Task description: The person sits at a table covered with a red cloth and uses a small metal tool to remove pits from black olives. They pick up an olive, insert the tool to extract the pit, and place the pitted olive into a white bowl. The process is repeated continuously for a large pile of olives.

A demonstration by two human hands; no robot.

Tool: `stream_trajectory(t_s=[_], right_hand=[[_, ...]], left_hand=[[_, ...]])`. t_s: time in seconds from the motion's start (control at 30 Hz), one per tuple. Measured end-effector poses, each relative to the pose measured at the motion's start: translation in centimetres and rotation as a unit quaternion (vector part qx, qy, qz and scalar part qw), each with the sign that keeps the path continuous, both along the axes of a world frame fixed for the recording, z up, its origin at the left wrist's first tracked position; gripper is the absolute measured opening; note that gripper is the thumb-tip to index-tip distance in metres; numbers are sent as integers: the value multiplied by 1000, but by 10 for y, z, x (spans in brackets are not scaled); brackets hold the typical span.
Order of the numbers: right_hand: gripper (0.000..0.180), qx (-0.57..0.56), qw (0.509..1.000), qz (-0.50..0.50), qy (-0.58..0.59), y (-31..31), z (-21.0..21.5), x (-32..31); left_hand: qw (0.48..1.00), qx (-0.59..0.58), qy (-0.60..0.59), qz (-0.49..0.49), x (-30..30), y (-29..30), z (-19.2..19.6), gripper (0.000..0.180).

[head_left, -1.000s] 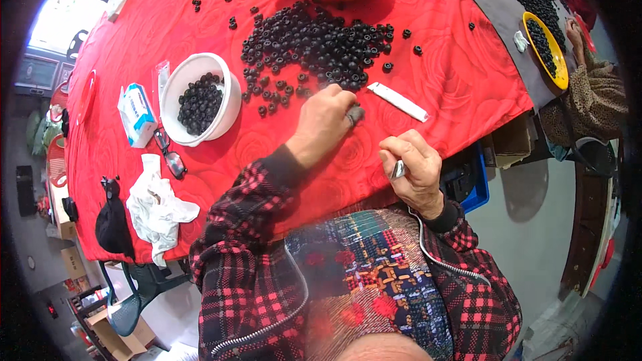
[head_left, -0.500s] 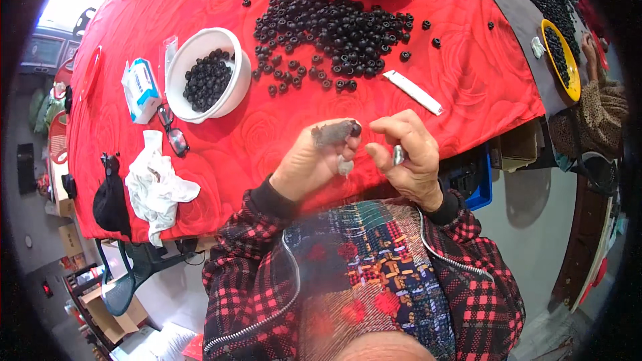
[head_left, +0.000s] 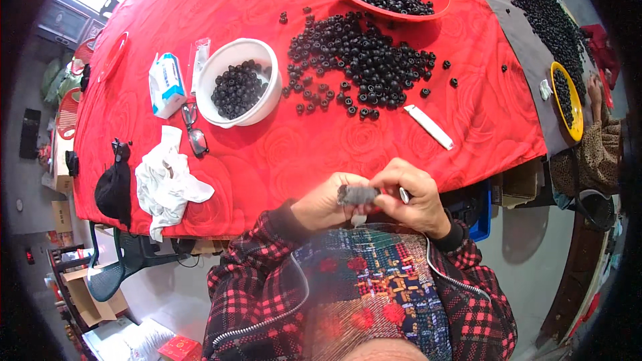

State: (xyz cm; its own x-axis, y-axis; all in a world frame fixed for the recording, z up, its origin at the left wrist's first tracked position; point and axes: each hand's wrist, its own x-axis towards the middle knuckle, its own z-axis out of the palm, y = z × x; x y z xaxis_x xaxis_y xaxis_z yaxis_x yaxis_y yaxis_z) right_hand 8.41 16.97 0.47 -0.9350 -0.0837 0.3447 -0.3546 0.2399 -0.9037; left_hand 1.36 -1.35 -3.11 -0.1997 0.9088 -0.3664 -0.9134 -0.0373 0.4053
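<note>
Small black ringed pieces (head_left: 374, 70): probably light, stiff, rolly; pinch by outer rim. Heap sits between white bowl (head_left: 270, 104) and right edge of red rose-print tablecloth (head_left: 294, 154). At near edge, left hand (head_left: 324, 202) curled, grey-wrapped finger (head_left: 359, 194) meeting right hand (head_left: 418, 202), pinched narrow, silver tool (head_left: 404, 195) held; can't tell if piece between. Grey floor (head_left: 528, 267).

No text can be read, the markings on the white-and-blue rectangular box (head_left: 166, 85) on the red rose-patterned cloth (head_left: 267, 167) being too small to tell.
</note>
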Motion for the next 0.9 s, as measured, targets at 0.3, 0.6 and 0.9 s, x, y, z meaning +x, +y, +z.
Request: stream_trajectory(t_s=[0.3, 0.6, 0.9], right_hand=[[24, 13, 998, 46, 28, -1, 5, -3], [36, 57, 980, -87, 171, -9, 0, -5], [25, 106, 990, -58, 70, -2, 1, 3]], left_hand=[[995, 93, 0, -27, -4, -9, -19, 23], [994, -26, 74, 75, 1, -2, 22, 23], [935, -86, 303, 161, 9, -6, 31, 20]])
